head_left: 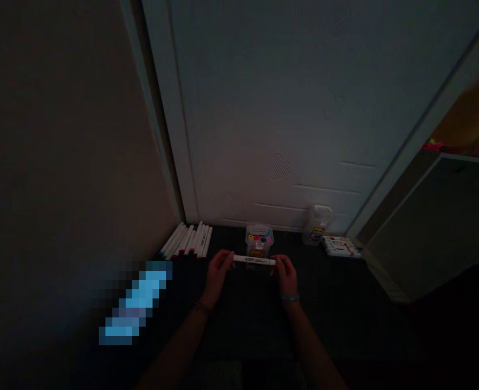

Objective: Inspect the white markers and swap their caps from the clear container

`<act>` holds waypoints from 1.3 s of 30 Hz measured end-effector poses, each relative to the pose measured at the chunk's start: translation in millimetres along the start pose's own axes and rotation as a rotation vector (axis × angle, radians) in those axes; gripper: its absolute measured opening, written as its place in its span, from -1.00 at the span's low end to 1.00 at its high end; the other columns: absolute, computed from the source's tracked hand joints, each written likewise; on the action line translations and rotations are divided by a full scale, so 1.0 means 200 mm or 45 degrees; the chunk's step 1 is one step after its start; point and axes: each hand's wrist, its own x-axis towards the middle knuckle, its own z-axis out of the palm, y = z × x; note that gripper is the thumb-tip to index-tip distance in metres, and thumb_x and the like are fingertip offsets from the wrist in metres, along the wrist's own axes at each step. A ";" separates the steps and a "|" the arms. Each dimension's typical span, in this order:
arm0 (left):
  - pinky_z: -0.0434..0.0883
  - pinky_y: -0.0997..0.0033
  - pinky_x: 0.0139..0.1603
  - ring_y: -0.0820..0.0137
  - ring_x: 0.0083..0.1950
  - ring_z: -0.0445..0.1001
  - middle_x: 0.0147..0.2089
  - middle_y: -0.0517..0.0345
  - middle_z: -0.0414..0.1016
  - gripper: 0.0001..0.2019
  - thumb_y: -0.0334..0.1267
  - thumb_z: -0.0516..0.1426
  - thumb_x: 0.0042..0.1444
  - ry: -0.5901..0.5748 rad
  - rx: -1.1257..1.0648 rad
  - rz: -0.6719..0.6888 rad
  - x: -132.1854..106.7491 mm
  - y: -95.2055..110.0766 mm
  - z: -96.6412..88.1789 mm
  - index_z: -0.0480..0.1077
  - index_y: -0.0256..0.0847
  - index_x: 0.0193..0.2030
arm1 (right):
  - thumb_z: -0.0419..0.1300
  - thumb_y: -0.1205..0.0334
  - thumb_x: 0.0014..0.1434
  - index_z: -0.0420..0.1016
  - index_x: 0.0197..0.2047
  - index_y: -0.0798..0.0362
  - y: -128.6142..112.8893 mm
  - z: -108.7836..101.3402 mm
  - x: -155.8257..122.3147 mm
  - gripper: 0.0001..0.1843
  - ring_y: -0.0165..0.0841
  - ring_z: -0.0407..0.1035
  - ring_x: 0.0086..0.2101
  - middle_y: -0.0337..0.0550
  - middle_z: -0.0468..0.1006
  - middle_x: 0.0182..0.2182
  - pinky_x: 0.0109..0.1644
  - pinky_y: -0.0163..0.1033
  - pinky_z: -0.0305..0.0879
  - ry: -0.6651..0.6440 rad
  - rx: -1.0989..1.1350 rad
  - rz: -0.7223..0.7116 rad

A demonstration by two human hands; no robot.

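A white marker is held level between my two hands, with dark lettering along its barrel. The fingers of my left hand pinch its left end. At the other end, my right hand grips the tip, so that end is partly hidden. Just behind the marker stands a clear plastic box with several markers upright in it, their yellow, pink, purple and blue ends showing. To the left, several white markers with coloured ends lie side by side on the dark table.
Toward the back right stands another clear container with a label. Beside it lies a flat pack of markers. A bright pixelated patch covers something at the left. A pale panel with embossed hearts rises behind the table.
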 end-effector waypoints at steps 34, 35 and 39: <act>0.12 0.54 -0.52 0.52 -0.55 0.16 -0.60 0.32 0.17 -0.66 0.02 0.08 0.03 -0.038 0.069 0.030 0.00 0.01 0.01 0.22 -0.20 -0.56 | 0.09 0.00 0.12 0.38 -0.35 0.06 0.01 0.00 0.00 -0.72 -0.46 0.19 -0.55 -0.33 0.29 -0.60 -0.48 -0.37 0.11 0.031 -0.059 -0.009; 0.12 0.53 -0.52 0.53 -0.56 0.15 -0.61 0.33 0.16 -0.65 0.03 0.08 0.03 -0.038 0.068 0.023 0.00 0.01 0.01 0.21 -0.20 -0.57 | 0.08 -0.01 0.12 0.37 -0.37 0.06 0.01 0.00 0.00 -0.72 -0.47 0.18 -0.56 -0.34 0.28 -0.61 -0.49 -0.38 0.09 0.032 -0.063 -0.010; 0.10 0.54 -0.54 0.54 -0.58 0.12 -0.61 0.34 0.14 -0.66 0.03 0.08 0.02 -0.015 0.047 -0.005 0.00 0.00 0.01 0.22 -0.20 -0.55 | 0.07 -0.04 0.12 0.33 -0.45 0.05 0.00 0.01 0.00 -0.68 -0.48 0.15 -0.58 -0.35 0.25 -0.64 -0.51 -0.38 0.06 0.044 -0.106 -0.022</act>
